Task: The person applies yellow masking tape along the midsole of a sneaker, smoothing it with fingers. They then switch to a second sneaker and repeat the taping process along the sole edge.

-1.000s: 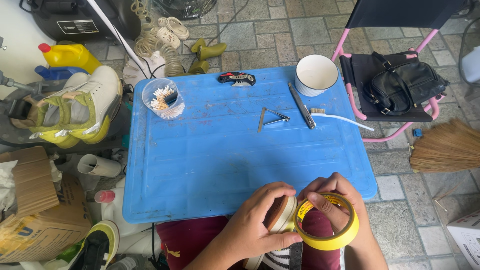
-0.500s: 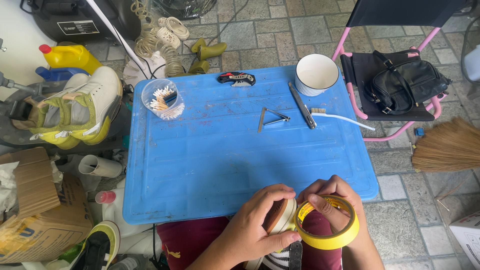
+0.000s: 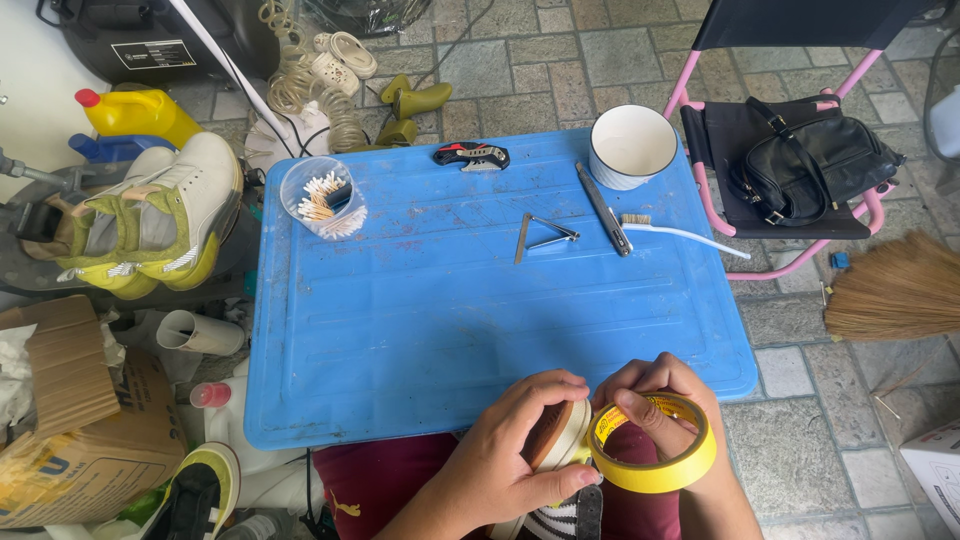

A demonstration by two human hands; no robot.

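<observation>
My left hand (image 3: 495,455) grips a white sneaker (image 3: 560,440) with a brown sole, held over my lap at the near edge of the blue plastic table (image 3: 440,310). My right hand (image 3: 670,420) holds a yellow roll of masking tape (image 3: 655,462), fingers through its core, pressed against the shoe's toe end. Most of the shoe is hidden behind my hands; a black-and-white striped part shows below.
On the table stand a cup of cotton swabs (image 3: 323,196), a utility knife (image 3: 472,156), metal tweezers (image 3: 540,237), a dark pen-like tool (image 3: 603,209), a toothbrush (image 3: 680,235) and a white mug (image 3: 632,147). A pink chair with a black bag (image 3: 810,165) is right; sneakers (image 3: 150,215) and boxes left.
Hardly anything has moved. My hands, shoe and tape roll have sunk slightly lower in view, and the camera has shifted a little.
</observation>
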